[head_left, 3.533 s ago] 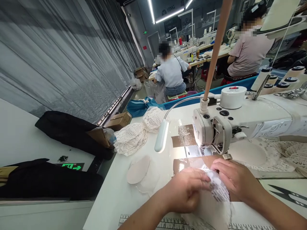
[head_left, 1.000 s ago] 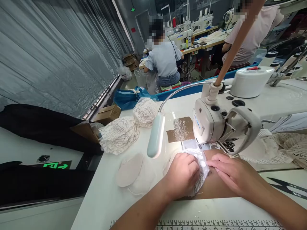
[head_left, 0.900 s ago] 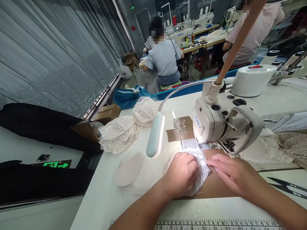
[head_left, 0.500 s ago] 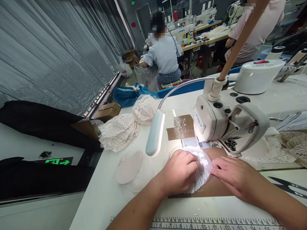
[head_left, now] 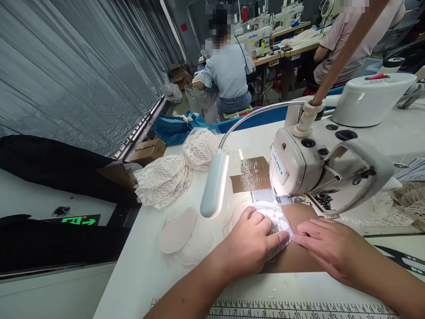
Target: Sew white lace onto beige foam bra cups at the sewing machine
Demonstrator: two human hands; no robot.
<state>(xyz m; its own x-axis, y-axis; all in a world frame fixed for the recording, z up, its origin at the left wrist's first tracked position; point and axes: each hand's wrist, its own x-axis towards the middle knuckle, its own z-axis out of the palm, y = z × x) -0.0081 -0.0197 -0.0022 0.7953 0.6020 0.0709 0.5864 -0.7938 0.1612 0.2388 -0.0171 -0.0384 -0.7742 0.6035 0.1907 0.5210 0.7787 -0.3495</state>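
A white lace cup piece (head_left: 277, 217) lies on the brown plate, its far edge at the needle area of the white sewing machine (head_left: 292, 164). My left hand (head_left: 254, 239) rests on the lace from the left, fingers bent and apart, thumb stretched toward the right edge. My right hand (head_left: 327, 243) pinches that right edge between thumb and forefinger. The lamp (head_left: 214, 184) lights the lace from the left. Beside my left forearm lie a beige oval pad (head_left: 178, 231) and sheer fabric.
Stacked lace cups (head_left: 164, 181) sit at the left of the table. Black thread snips (head_left: 400, 258) lie at the right, and a ruler strip (head_left: 292, 310) runs along the front edge. Two people sit beyond, one in a light blue shirt (head_left: 227, 71).
My left hand has spread from a bunched grip, its thumb now reaching toward my right fingers. The lace has turned slightly under the hands. The view has shifted a little.
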